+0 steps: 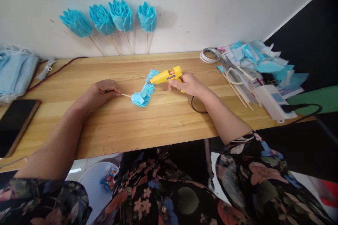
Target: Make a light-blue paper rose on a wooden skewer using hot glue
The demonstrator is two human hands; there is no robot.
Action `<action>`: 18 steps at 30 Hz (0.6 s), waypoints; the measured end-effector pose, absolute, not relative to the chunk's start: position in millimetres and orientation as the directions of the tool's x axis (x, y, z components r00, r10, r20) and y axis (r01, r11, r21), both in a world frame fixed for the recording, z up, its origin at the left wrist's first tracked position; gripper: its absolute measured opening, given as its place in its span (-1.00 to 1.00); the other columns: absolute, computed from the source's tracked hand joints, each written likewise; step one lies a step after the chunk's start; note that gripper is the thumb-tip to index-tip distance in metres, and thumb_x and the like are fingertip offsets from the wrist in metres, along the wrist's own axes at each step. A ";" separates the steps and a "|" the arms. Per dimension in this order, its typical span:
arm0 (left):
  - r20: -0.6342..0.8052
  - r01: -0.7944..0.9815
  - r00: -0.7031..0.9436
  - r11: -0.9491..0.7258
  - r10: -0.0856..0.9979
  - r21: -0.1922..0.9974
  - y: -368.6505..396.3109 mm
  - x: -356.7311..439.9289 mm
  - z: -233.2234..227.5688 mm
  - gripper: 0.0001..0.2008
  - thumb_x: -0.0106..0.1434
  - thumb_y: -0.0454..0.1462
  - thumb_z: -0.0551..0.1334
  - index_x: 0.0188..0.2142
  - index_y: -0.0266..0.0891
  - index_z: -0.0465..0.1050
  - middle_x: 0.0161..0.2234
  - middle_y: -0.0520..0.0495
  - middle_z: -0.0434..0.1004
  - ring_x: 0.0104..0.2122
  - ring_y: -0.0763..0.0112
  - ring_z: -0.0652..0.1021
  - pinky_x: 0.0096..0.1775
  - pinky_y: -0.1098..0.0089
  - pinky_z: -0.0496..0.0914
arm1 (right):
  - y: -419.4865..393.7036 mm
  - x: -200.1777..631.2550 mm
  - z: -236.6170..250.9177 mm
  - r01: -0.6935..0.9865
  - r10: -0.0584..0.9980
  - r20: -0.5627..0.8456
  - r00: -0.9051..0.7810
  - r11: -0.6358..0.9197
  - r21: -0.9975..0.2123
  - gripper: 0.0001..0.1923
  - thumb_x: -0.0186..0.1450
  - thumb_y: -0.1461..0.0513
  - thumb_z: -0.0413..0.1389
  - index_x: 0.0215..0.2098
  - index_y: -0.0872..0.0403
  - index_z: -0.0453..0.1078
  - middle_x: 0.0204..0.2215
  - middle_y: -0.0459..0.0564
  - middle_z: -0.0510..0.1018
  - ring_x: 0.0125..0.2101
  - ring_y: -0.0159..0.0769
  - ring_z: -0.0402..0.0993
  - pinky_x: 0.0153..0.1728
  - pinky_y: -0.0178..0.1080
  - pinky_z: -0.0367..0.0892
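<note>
My left hand [104,92] pinches a thin wooden stick [126,95] near the middle of the table. At the stick's far end is a pleated strip of blue fabric [144,95], partly wound around it, with the rest trailing away from me. My right hand [188,83] is closed around the handle of a yellow hot glue gun [166,76]. The gun's nozzle points left and is at the strip's upper part; whether it touches cannot be made out. A black cord [196,107] runs off below my right wrist.
Several blue fabric flowers [120,15] on sticks lean against the wall. Face masks [17,70] and a phone [17,124] lie left. Right are a tape roll [210,55], scissors [235,76], wooden sticks [239,91], blue scraps [264,59] and a white power strip [274,102].
</note>
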State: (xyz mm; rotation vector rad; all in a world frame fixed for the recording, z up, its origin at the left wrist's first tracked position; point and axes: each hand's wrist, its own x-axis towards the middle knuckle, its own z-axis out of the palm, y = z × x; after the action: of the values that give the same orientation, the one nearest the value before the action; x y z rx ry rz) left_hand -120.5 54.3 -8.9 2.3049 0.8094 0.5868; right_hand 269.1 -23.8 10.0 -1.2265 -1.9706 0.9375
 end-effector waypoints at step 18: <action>0.218 0.330 0.757 -0.648 0.616 0.686 61.2 -127.3 -9.5 -0.57 0.45 0.10 0.31 -0.30 -0.20 0.61 -0.26 -0.06 0.69 -0.23 0.30 0.60 -0.10 0.24 0.52 | -25.5 267.6 11.9 0.472 0.894 0.100 -0.437 0.322 -0.821 -0.45 0.43 -0.18 0.12 -0.38 0.10 0.53 -0.44 -0.07 0.52 -0.42 -0.37 0.30 -0.30 -0.22 0.18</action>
State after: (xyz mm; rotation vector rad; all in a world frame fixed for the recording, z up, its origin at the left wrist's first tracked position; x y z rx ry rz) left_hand -127.3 61.2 -9.5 2.3114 0.7057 0.5828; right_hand 267.6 -25.5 11.9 -1.1991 -2.0382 0.9935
